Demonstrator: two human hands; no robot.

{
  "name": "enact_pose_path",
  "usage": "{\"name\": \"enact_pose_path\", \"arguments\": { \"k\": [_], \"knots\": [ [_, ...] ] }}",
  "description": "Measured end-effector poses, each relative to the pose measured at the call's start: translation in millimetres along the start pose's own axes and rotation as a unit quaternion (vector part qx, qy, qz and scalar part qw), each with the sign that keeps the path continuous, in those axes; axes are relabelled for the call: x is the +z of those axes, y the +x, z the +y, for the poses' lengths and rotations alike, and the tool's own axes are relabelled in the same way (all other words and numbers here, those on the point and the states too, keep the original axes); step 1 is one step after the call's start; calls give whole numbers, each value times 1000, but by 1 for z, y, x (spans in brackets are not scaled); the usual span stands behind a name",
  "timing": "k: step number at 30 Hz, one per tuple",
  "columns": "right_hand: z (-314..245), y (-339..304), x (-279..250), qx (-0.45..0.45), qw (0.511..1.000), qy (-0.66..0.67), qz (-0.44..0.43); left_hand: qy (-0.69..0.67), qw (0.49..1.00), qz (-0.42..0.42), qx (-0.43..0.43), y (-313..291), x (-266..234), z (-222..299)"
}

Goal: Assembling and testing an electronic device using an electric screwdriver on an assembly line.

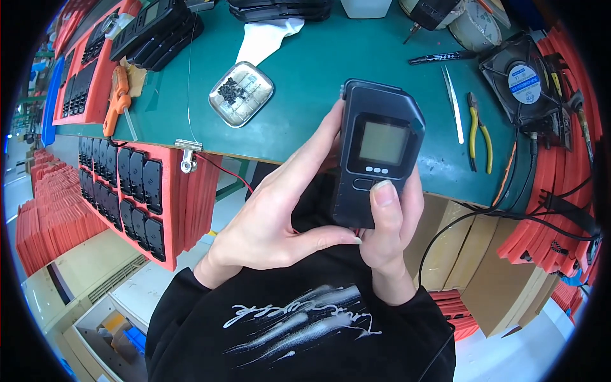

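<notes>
A black handheld meter (pixel 380 172) with a small grey screen is held upright in front of me, just over the table's near edge. Its screen looks blank. My left hand (pixel 286 204) grips it along its left side, fingers reaching up behind it and thumb near its lower end. My right hand (pixel 389 223) wraps its right side, with the thumb resting on the buttons below the screen. The fingers behind the meter are hidden. Beyond it on the green table (pixel 305 76) lies a shallow metal dish (pixel 258 95) with small black parts in it.
To the right lie tweezers (pixel 453 105), yellow-handled cutters (pixel 480 134), a black marker (pixel 442 58) and a fan (pixel 523 79) with cables. An orange glue gun (pixel 118 100) lies at left. Red foam trays (pixel 191 204) of black housings stand below the table's left edge.
</notes>
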State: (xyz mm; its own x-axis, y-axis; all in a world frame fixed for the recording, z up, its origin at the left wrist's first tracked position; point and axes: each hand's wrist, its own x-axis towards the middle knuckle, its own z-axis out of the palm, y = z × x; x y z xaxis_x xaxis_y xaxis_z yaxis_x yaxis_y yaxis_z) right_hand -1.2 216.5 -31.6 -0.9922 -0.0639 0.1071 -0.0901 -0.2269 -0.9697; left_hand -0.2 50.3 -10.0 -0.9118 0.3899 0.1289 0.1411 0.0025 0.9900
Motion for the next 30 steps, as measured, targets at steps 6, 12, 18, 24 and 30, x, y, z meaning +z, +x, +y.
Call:
{"name": "enact_pose_path", "arguments": {
  "k": [6,12,18,24,30],
  "knots": [
    [-2,-1,-1,9,1000,-14,-8,16,1000,6,6,-3,-2,-2],
    [-2,-2,6,25,999,42,0,21,1000,7,7,-2,-3,0],
    [-3,-2,5,39,998,50,-8,29,999,8,12,-2,-5,-2],
    [0,-2,3,23,999,41,-20,26,1000,10,14,-3,-5,-3],
    [3,-1,1,29,999,35,-23,8,1000,24,7,-4,-4,-2]
  ]
}}
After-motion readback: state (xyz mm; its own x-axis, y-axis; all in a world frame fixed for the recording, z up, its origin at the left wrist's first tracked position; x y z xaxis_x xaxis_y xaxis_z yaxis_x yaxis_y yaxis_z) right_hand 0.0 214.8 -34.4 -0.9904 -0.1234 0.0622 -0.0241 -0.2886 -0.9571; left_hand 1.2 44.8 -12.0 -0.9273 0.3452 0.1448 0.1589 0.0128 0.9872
